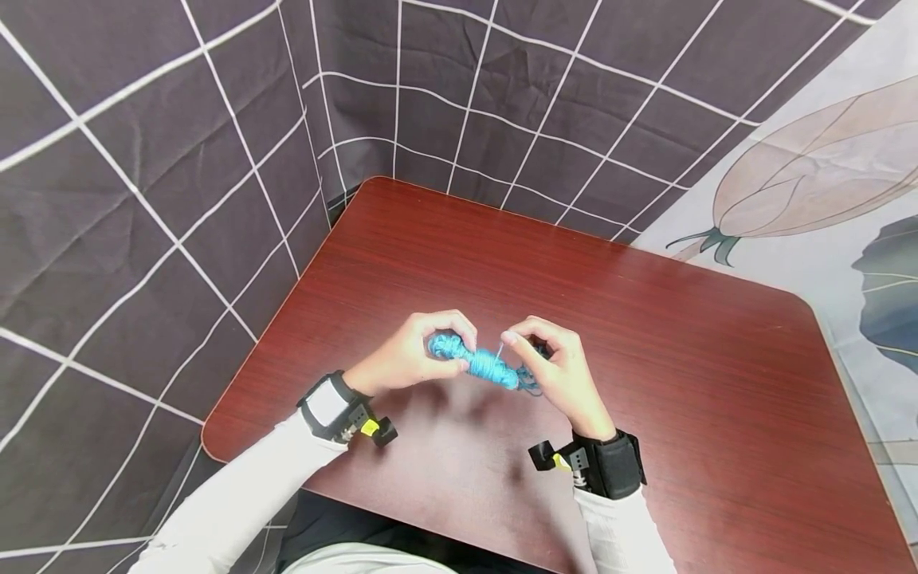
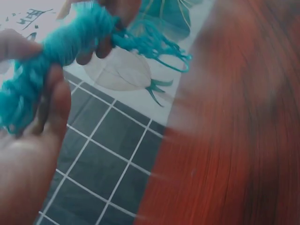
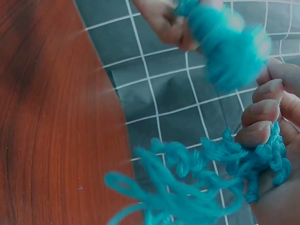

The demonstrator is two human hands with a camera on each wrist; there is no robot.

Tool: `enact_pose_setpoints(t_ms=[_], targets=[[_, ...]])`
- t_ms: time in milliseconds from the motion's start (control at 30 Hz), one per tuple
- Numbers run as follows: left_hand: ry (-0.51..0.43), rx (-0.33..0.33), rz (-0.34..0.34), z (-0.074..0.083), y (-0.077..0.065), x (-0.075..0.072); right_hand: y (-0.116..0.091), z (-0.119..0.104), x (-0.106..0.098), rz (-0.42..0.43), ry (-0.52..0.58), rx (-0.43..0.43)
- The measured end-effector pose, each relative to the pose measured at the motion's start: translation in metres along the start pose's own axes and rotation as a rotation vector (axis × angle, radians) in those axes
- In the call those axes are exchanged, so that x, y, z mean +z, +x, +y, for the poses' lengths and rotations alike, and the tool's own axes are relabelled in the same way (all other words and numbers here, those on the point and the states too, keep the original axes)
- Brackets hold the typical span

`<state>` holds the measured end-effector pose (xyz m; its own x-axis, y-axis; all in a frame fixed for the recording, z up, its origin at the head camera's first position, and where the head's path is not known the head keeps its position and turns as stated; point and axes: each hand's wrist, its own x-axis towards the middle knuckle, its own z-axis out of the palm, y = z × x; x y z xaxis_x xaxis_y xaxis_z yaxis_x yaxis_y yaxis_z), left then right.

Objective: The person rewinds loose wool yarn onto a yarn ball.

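A bundle of turquoise yarn (image 1: 488, 365), wound tightly round its middle, is held above the table between both hands. My left hand (image 1: 423, 351) grips its left end, thumb and fingers round the looser loops. My right hand (image 1: 555, 363) pinches a strand of the yarn drawn up from the wound part. In the right wrist view, crinkled loose yarn (image 3: 187, 173) hangs from under the curled fingers (image 3: 262, 112) of that hand. The left wrist view shows the wrapped middle (image 2: 70, 42) just beyond the left thumb, with loops trailing past it.
A reddish-brown wooden table (image 1: 681, 359) lies below the hands. Dark cloth with a white grid (image 1: 502, 96) hangs behind it and on the left, and a pale floral cloth (image 1: 810, 175) hangs at the right. Each wrist wears a black strap with a small camera.
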<state>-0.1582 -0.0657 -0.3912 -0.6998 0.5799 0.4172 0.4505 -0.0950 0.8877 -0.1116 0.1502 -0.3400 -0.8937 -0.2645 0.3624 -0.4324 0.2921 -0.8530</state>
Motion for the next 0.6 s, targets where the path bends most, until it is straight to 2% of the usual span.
enact_pose_setpoints(t_ms=[67, 133, 200, 300, 433, 600], targets=[[-0.085, 0.020, -0.055, 0.000, 0.000, -0.001, 0.000, 0.009, 0.000, -0.006, -0.006, -0.015], [-0.174, 0.036, -0.061, 0.002, 0.002, -0.001, -0.001, 0.019, 0.002, -0.018, -0.008, -0.025], [-0.244, 0.047, -0.027, 0.003, 0.004, 0.000, -0.002, 0.028, 0.003, -0.034, 0.006, -0.026], [-0.327, 0.038, 0.076, 0.004, 0.006, 0.004, -0.004, 0.036, 0.007, -0.056, 0.018, -0.030], [-0.313, 0.022, 0.232, 0.004, 0.009, 0.008, -0.006, 0.037, 0.013, -0.089, 0.059, -0.018], [-0.186, 0.034, 0.364, 0.003, 0.012, 0.008, -0.006, 0.034, 0.016, -0.126, 0.043, 0.004]])
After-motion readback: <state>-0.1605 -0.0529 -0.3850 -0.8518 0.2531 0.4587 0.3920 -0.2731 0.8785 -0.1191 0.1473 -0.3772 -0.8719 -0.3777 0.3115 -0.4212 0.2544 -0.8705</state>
